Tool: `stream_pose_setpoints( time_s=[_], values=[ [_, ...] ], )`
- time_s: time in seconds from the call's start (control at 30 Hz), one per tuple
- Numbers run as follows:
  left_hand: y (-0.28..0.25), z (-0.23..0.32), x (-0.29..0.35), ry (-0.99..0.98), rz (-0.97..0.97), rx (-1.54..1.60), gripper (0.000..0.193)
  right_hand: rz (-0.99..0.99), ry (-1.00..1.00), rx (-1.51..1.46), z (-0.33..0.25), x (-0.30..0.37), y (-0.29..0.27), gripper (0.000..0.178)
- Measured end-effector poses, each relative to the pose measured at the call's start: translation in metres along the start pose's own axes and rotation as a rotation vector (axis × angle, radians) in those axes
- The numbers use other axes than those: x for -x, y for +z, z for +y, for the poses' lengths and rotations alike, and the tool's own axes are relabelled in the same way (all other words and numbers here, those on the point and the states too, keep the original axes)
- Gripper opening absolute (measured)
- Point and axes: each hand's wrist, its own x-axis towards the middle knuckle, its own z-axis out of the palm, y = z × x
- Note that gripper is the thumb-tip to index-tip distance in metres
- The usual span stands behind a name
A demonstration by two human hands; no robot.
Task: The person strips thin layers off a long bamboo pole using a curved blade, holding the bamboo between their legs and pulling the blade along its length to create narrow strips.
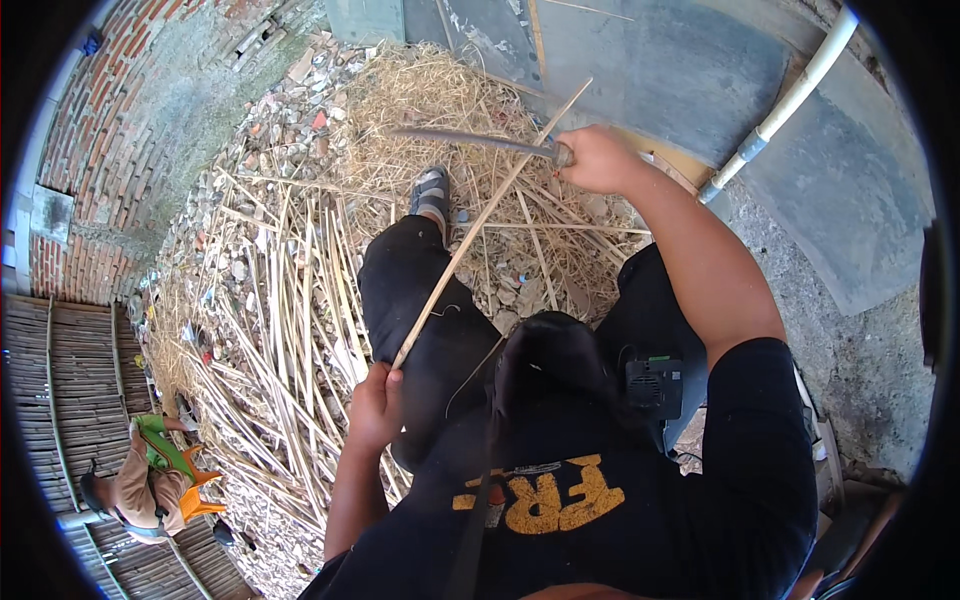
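My left hand is closed round the lower end of a long pale bamboo strip, just beside my left thigh. The strip slants up and away to the right across my lap. Out ahead, my right hand grips the handle of a long-bladed machete. Its dark, slightly curved blade points left and crosses the strip near its far part; I cannot tell whether blade and strip touch.
A pile of split bamboo strips lies to my left on rubble. Thin shavings heap up ahead. Grey sheets and a white pipe stand at the right. Another person sits at the far left by a bamboo wall.
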Motion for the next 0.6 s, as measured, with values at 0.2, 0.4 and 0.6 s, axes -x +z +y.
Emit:
stream_pose_setpoints(
  time_s=[0.2,0.4,0.6],
  values=[
    [0.001,-0.002,-0.002,0.005,-0.035,-0.004,0.033,-0.004,-0.095,-0.030,-0.008,0.004,-0.001,0.023],
    [0.006,-0.003,-0.003,-0.017,0.018,-0.084,0.031,0.146,0.049,-0.169,0.017,-0.007,0.008,0.021],
    [0.001,-0.006,-0.004,0.042,-0.010,-0.026,0.033,-0.012,-0.223,0.096,-0.016,0.011,0.000,0.025]
  ],
)
